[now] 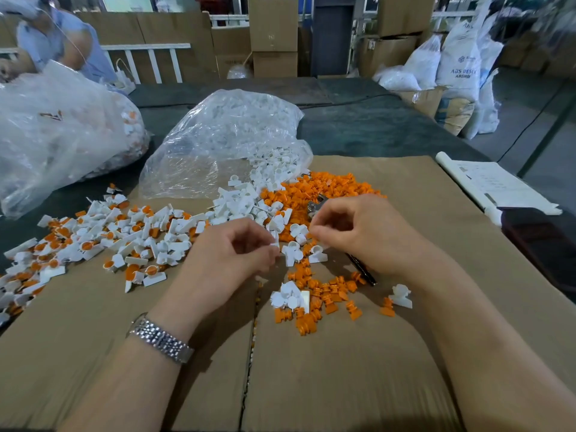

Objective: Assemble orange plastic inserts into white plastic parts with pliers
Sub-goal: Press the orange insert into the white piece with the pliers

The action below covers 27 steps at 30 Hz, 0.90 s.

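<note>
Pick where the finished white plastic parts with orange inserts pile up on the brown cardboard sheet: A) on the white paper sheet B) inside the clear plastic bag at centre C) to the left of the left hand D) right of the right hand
C: the assembled white plastic parts with orange inserts are spread on the brown cardboard sheet to the left of the left hand; the loose orange plastic inserts lie centre-right.

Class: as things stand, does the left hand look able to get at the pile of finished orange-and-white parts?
Probably yes. The left hand hovers beside the finished pile, with only open cardboard between them.
</note>
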{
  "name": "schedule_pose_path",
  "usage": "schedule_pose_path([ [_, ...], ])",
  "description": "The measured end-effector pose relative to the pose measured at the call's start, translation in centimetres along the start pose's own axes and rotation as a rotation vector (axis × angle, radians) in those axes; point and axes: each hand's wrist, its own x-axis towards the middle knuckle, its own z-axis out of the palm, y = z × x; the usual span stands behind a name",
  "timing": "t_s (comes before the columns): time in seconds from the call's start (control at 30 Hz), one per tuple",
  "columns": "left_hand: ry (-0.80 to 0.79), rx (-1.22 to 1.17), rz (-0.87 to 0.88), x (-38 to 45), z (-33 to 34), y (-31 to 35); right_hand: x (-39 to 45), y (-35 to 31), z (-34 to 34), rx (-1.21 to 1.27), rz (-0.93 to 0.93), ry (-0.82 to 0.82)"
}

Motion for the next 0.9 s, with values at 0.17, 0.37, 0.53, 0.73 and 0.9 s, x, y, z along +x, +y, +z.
schedule_pose_path([
  [0.17,-0.060,-0.592,-0.126,-0.3,-0.2,1.0,-0.4,-1.3,0.2,0.541,0.075,0.003],
  [0.37,-0.077,-0.681,-0.046,-0.4,-0.3,1.2,-0.3,-2.2,1.6,0.545,0.022,-0.005],
  [0.53,-0.035,-0.625,-0.010,-0.7,0.0,1.6,-0.5,-2.3,1.5,0.454,-0.014,0.018],
  [0.73,-0.033,-0.693,-0.009,-0.6,-0.1,1.4,-0.5,-2.3,2.0,0.416,-0.069,0.065],
  [0.9,-0.025,-0.683,-0.023,-0.3,-0.1,1.2,-0.6,-2.1,2.4,0.247,-0.145,0.093],
])
